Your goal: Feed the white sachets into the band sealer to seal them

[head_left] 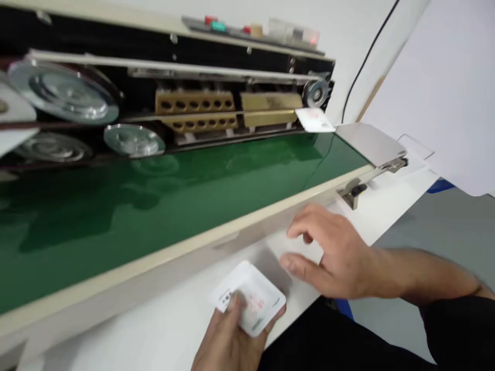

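Note:
My left hand [232, 337] grips a small white square pouch [253, 293] with red print, low over the white table near its front edge. My right hand [332, 252] hovers just to the right of it, fingers spread and curled downward, holding nothing. Behind both hands runs the green conveyor belt [154, 201] of a sealing machine. Another white pouch [314, 119] sits at the belt's far right end, under the small silver wheel [316, 93].
The machine's black body carries brass blocks [195, 111], silver wheels [65, 95] and a top panel with coloured buttons [216, 24]. A metal plate [369, 143] sticks out at the belt's right end. A black cable [367, 54] runs up the wall. Grey floor lies at right.

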Available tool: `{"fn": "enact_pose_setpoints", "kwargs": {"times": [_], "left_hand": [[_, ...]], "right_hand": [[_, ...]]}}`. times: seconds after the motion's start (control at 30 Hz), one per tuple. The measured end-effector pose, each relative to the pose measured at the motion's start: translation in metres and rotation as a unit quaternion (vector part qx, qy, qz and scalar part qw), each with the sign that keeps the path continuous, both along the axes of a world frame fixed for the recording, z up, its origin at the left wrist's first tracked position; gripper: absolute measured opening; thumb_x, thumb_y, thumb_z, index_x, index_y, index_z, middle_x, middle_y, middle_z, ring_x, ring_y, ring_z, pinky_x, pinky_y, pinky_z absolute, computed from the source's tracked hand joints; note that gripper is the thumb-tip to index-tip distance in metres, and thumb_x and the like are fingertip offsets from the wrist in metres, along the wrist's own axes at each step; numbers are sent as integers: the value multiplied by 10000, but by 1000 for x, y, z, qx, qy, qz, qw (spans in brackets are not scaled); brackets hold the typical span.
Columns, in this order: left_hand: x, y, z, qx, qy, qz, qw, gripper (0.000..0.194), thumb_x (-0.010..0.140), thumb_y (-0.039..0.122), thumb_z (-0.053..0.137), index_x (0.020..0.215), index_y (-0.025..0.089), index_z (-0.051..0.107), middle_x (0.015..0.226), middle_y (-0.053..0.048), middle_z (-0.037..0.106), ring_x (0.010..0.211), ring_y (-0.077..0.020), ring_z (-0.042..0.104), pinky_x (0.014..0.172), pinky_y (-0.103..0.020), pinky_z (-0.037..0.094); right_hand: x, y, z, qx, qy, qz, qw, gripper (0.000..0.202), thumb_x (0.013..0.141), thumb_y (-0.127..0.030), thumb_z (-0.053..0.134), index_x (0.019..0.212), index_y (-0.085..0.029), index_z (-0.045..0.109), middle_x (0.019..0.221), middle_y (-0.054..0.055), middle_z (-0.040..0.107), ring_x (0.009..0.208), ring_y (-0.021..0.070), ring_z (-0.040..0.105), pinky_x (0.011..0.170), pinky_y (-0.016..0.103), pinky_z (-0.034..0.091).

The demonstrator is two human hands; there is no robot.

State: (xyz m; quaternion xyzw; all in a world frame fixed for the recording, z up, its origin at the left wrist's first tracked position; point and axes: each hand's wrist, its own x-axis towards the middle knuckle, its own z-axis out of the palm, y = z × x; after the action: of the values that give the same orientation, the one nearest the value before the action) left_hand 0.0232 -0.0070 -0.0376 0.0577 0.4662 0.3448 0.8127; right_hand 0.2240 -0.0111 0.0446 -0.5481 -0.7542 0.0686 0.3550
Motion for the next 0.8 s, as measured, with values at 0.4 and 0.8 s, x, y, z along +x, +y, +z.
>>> {"fn": "enact_pose_setpoints", "kwargs": {"times": [0.4,0.8], "left_hand": [[-5,-5,-13,111,-73,-40,990,180,884,373,650,1015,257,693,984,-55,710,1043,-274,648,893,-423,564],[1,0,-13,154,-145,-63,975,139,901,422,609,915,311,691,1065,12,726,1208,-233,587,1035,-381,482]], "right_hand": [[-40,-17,-55,-165,188,28,968,176,857,-286,596,774,-207,462,784,10,518,718,159,492,631,299,427],[-17,-22,-18,-170,337,52,924,155,843,-201,645,855,-199,490,678,-51,498,531,79,433,469,201,366]]}}
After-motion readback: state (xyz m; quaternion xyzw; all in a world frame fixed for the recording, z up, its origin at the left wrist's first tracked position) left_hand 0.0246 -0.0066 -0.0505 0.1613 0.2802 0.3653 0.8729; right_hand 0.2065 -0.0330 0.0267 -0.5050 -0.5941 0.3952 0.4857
